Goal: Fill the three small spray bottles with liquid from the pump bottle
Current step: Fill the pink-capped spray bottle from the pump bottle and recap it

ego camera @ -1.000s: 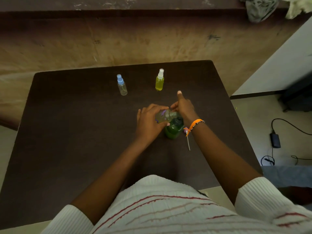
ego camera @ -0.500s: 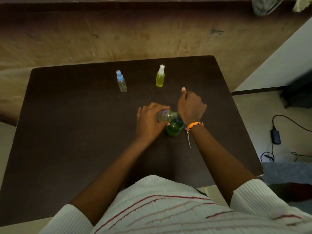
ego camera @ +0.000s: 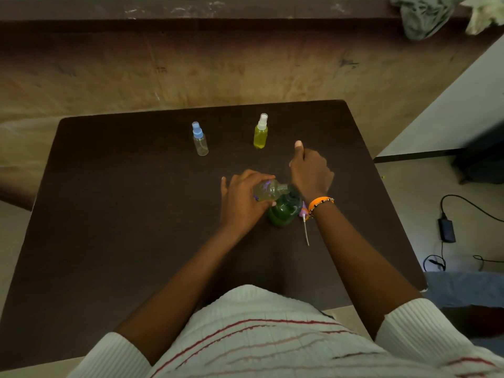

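Note:
My left hand [ego camera: 241,199] grips a small clear spray bottle [ego camera: 268,190], uncapped and tilted with its mouth toward the top of the green pump bottle [ego camera: 283,211] mid-table. My right hand [ego camera: 311,173] hovers just beyond the pump bottle, fingers curled, thumb sticking forward, nothing seen in it; its wrist covers part of the pump top. A purple spray cap with its white dip tube [ego camera: 305,219] lies on the table right of the pump bottle. A blue-capped clear spray bottle [ego camera: 200,140] and a white-capped spray bottle with yellow liquid [ego camera: 261,132] stand upright farther back.
The dark brown table [ego camera: 122,214] ends close behind the two standing bottles and at the right near my forearm. A charger and cables [ego camera: 447,230] lie on the floor to the right. Crumpled cloth [ego camera: 425,15] sits on the ledge at top right.
My right hand has lifted off the pump top and moved forward and right, its fingers curling in. My left hand keeps the small bottle at the pump.

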Motion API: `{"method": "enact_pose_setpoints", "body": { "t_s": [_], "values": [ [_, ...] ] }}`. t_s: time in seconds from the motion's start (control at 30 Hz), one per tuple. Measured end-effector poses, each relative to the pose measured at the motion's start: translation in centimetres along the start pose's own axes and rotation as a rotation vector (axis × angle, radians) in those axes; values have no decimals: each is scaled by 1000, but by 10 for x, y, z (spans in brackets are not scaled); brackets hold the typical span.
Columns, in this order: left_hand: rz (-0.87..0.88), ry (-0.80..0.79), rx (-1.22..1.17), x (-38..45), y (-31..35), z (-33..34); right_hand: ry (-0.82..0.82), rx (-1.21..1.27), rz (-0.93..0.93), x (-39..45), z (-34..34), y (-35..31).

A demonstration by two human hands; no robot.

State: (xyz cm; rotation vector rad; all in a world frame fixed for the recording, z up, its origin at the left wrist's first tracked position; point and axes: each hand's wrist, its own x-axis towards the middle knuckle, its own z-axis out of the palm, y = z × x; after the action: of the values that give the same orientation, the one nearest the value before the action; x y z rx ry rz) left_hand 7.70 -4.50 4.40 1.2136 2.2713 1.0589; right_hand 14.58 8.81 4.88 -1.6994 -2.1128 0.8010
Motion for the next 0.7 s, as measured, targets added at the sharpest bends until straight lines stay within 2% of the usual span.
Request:
{"method": "enact_pose_setpoints", "body": {
  "t_s": [0.1, 0.27, 0.43, 0.7],
  "values": [
    [-4, -1, -18, 0, 1, 2, -14, -27, 12, -3, 2, 3],
    [-10, -17, -5, 0, 0, 5, 99, -81, -15, -10, 8, 6],
    [-15, -14, -11, -1, -2, 5, 97, -85, -40, -11, 8, 4],
    [2, 5, 3, 0, 4, 0, -50, -62, -1, -5, -1, -2]
  ]
}}
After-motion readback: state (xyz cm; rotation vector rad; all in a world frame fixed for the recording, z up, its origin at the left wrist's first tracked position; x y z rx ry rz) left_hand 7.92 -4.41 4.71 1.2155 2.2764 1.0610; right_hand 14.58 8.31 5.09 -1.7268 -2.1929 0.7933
